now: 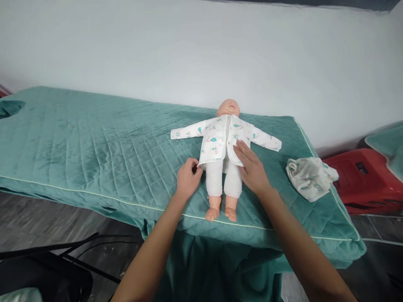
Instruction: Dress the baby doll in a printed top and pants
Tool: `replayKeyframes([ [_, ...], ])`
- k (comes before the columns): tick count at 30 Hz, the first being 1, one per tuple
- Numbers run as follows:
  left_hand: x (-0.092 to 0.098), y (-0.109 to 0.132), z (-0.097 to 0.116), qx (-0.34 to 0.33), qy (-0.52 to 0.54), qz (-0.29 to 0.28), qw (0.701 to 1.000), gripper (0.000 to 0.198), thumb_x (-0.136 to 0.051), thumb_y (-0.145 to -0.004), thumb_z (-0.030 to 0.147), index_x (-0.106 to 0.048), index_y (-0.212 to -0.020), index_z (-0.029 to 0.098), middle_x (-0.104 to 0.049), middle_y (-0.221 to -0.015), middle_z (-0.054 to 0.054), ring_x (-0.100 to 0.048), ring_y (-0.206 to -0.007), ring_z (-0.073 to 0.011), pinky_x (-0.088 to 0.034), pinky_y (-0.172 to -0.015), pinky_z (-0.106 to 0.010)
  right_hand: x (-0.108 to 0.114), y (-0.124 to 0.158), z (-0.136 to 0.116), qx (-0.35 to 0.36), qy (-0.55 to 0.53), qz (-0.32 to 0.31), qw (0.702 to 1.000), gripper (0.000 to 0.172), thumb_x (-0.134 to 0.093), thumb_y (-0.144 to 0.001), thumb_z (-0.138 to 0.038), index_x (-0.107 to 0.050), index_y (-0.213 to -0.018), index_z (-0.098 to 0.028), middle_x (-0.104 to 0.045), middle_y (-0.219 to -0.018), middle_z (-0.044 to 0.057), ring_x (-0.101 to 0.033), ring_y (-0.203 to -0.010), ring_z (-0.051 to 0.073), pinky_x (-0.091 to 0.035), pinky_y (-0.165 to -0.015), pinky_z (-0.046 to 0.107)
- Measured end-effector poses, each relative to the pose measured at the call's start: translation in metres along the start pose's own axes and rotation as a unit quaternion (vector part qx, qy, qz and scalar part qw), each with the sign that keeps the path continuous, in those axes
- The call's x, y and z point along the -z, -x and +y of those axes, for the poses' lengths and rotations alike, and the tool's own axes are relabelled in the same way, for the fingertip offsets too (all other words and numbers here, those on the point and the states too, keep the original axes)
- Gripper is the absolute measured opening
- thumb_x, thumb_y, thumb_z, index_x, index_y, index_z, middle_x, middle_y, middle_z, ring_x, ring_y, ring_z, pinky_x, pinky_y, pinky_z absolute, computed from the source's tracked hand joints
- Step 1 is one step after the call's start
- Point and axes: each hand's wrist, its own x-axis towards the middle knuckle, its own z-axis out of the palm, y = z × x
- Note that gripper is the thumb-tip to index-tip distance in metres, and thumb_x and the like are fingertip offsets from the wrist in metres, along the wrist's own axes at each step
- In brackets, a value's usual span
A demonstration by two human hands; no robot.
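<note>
A baby doll (214, 205) lies on its back with its head toward the wall and its feet near the bed's front edge. It wears a white printed jacket (214, 140), whose front parts over the chest, and white trousers (214, 180). My left hand (189, 176) pinches the jacket's lower corner on the left side, fingers closed on the hem. On the other side, my right hand (252, 165) rests flat on the jacket front with its fingers stretched out. Both doll sleeves spread out sideways.
A green quilted bed cover (94, 147) spreads under the doll. Crumpled white printed cloth (310, 178) lies at the right end. Beyond it stands a red plastic stool (365, 180). A white wall (157, 50) runs behind the bed. Black chair parts (47, 277) are at lower left.
</note>
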Motion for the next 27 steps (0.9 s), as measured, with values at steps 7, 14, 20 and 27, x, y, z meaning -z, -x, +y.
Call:
replayKeyframes([
  [7,0.006,-0.005,-0.005,-0.027,0.183,0.024,0.982,0.016,-0.055,-0.091,0.027,-0.069,-0.091,0.021,-0.069,-0.101,-0.005,-0.063,-0.097,-0.0186,-0.048,-0.087,-0.032,0.000,0.012,0.010,-0.171,-0.224,0.143,0.949,0.038,-0.058,-0.098,-0.034,-0.064,-0.135,-0.026,-0.057,-0.149,0.007,-0.049,-0.142,0.024,-0.034,-0.123,0.050],
  [14,-0.014,-0.070,0.008,0.202,0.584,-0.079,0.782,0.021,-0.063,-0.091,0.032,-0.071,-0.103,0.016,-0.074,-0.118,-0.010,-0.067,-0.118,-0.0244,-0.050,-0.108,-0.038,-0.015,-0.031,0.060,-0.507,-0.572,0.246,0.596,0.019,-0.053,-0.100,-0.028,-0.068,-0.094,-0.016,-0.077,-0.097,0.009,-0.074,-0.099,0.018,-0.061,-0.093,0.030],
  [20,-0.049,-0.118,0.025,0.284,0.663,-0.158,0.674,0.040,-0.058,-0.095,0.040,-0.067,-0.121,0.011,-0.078,-0.105,-0.012,-0.073,-0.107,-0.0280,-0.053,-0.107,-0.043,-0.024,-0.067,0.066,-0.504,-0.625,0.178,0.569,0.024,-0.049,-0.098,-0.027,-0.070,-0.106,-0.018,-0.079,-0.088,0.005,-0.076,-0.092,0.025,-0.064,-0.088,0.043],
  [27,-0.068,-0.151,0.035,0.257,0.676,-0.198,0.662,0.045,-0.058,-0.095,0.039,-0.064,-0.129,0.010,-0.077,-0.111,-0.013,-0.073,-0.108,-0.0289,-0.053,-0.107,-0.046,-0.029,-0.090,0.088,-0.504,-0.604,0.180,0.590,0.024,-0.051,-0.095,-0.027,-0.069,-0.105,-0.014,-0.078,-0.084,0.006,-0.075,-0.094,0.026,-0.060,-0.097,0.048],
])
